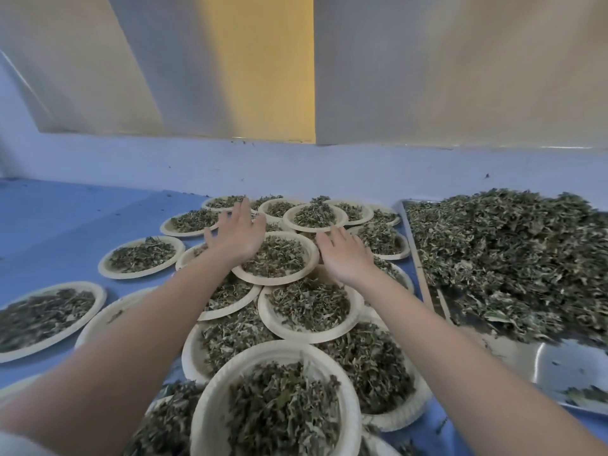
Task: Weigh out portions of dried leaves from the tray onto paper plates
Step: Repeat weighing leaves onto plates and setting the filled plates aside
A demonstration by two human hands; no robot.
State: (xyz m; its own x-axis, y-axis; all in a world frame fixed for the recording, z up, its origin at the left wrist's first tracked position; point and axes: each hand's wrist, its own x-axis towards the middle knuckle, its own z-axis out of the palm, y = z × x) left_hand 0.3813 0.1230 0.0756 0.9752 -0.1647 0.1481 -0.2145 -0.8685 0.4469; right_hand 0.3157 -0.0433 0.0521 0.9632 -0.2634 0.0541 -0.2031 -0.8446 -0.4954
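Several paper plates heaped with dried green leaves overlap on a blue table. Both my arms reach forward over them. My left hand (237, 232) and my right hand (345, 256) hover with fingers straight on either side of one filled plate (307, 256) that sits on top of others. Neither hand holds anything. On the right, a metal tray (556, 366) carries a big pile of dried leaves (513, 255). No scale is in view.
More filled plates spread to the left (105, 266) and toward me (210, 409). A pale wall with a yellow stripe (263, 70) rises behind the table. Bare blue tabletop (65, 212) lies at the far left. Leaf crumbs are scattered about.
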